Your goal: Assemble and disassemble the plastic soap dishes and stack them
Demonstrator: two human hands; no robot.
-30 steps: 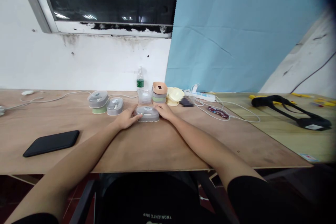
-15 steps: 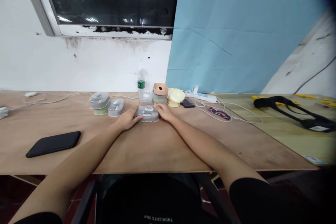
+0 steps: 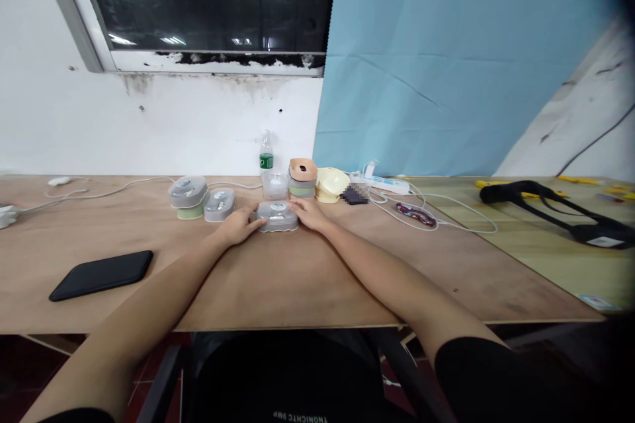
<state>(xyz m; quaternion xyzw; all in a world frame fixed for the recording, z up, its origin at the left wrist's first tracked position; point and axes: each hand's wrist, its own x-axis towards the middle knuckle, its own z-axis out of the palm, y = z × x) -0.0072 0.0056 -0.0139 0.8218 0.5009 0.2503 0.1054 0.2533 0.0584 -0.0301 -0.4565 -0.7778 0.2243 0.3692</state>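
- Both hands on it — left hand [image 3: 242, 226] and right hand [image 3: 308, 213] hold opposite ends of the grey lidded lunch box [image 3: 277, 219], fingers curled around, flat on the tabletop [image 3: 282, 287].
- Danger here: an uneven push could, I reckon, skid it into the clear tub [image 3: 274, 186] behind.
- Counting: three grey lidded boxes, one atop a green box [image 3: 190, 213]; one clear tub; one green-labelled bottle [image 3: 266, 157].

There is one bottle [image 3: 266, 160]. Before it: one clear cup [image 3: 274, 186], one grey box [image 3: 277, 218], one left hand [image 3: 239, 227] and one right hand [image 3: 308, 214]. Left of the bottle: two more grey boxes [image 3: 219, 205], one green tub [image 3: 190, 212], one black slab [image 3: 102, 275]. Right of it: one three-coloured stack [image 3: 303, 184], one power strip [image 3: 384, 184], one maroon item [image 3: 415, 213], one black frame [image 3: 602, 233], and cream pieces [image 3: 331, 183] overlapping too much to count.
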